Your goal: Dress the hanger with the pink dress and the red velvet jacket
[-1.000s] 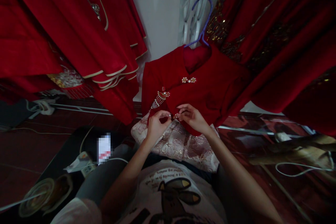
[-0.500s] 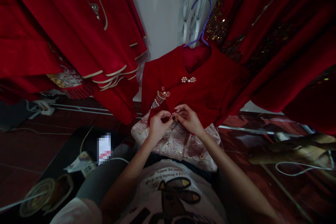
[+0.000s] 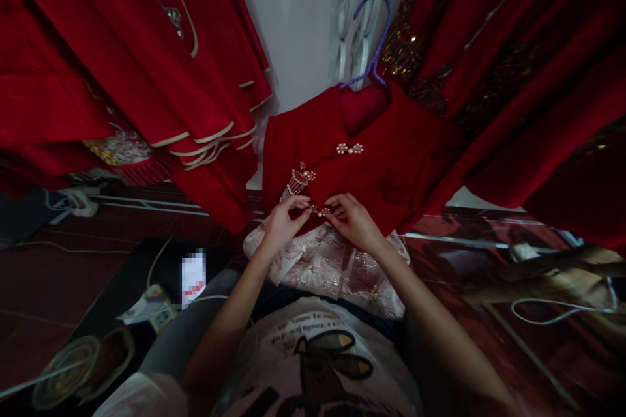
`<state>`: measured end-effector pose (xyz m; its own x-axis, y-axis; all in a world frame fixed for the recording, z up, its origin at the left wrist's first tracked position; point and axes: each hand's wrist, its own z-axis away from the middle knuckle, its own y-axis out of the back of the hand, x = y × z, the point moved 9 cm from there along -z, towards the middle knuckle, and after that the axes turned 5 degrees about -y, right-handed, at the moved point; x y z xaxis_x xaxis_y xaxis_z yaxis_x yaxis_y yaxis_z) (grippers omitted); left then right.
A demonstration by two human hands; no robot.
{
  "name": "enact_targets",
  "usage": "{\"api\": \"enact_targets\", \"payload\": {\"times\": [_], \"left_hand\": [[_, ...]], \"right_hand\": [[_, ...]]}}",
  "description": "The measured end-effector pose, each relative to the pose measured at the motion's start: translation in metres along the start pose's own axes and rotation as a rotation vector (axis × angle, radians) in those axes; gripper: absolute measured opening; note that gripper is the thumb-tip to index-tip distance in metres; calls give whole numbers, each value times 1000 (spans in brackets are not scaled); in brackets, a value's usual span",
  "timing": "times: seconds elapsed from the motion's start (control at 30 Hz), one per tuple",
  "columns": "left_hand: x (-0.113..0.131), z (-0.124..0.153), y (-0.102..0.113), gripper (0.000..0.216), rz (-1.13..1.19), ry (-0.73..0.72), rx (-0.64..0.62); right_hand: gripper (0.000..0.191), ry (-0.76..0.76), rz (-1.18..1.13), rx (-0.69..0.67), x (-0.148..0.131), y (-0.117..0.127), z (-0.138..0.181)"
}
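Observation:
A red garment (image 3: 372, 182) on a purple hanger (image 3: 380, 39) spreads down over my lap. At its lower front, my left hand (image 3: 286, 218) and my right hand (image 3: 355, 221) pinch the two ends of a pearl and gold clasp (image 3: 320, 212), whose middle shows between my fingertips. Higher on the chest sits a similar pearl clasp (image 3: 350, 148), and a beaded tassel brooch (image 3: 299, 177) hangs just above my left hand. Under the garment's lower edge, a pale patterned cloth bundle (image 3: 332, 264) rests on my lap.
Red garments with gold trim (image 3: 195, 78) hang at the left, and sequinned red ones (image 3: 489, 91) at the right. A white metal rack (image 3: 362, 26) stands ahead. On a dark surface at lower left are a power strip (image 3: 162, 318) and a round plastic container (image 3: 66, 371).
My left hand has shifted left and slightly up, away from my right hand. The clasp between them has come into fuller view.

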<state>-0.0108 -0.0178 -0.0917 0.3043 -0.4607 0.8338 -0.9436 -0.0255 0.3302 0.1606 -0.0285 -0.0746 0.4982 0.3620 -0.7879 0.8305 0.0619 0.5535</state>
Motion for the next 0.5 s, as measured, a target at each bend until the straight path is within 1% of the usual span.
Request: {"api": "enact_targets", "payload": {"times": [0.07,0.13,0.17,0.23,0.3,0.33,0.43,0.5], "left_hand": [[-3,0,15,23,-31,14,105],[-6,1,26,19,-28,36,170],[-5,2,29,17,-20,40,183],[0,5,29,13,-22,22,177],[12,7,21,9,-79,-31,120],[19,9,14,8,-123,-64,79],[35,15,-6,9,-309,-129,-24],[38,17,-16,13,-440,-131,-60]], "right_hand": [[18,-20,19,37,-2,20,-1],[16,-39,7,95,-6,42,-2],[16,-48,-7,106,-8,50,-2],[17,-70,-32,99,-10,57,-2],[17,-82,-31,79,-11,56,-1],[17,-83,-20,56,-10,51,-1],[17,-85,3,-77,-2,24,0],[20,-104,-11,-141,8,8,0]]}}
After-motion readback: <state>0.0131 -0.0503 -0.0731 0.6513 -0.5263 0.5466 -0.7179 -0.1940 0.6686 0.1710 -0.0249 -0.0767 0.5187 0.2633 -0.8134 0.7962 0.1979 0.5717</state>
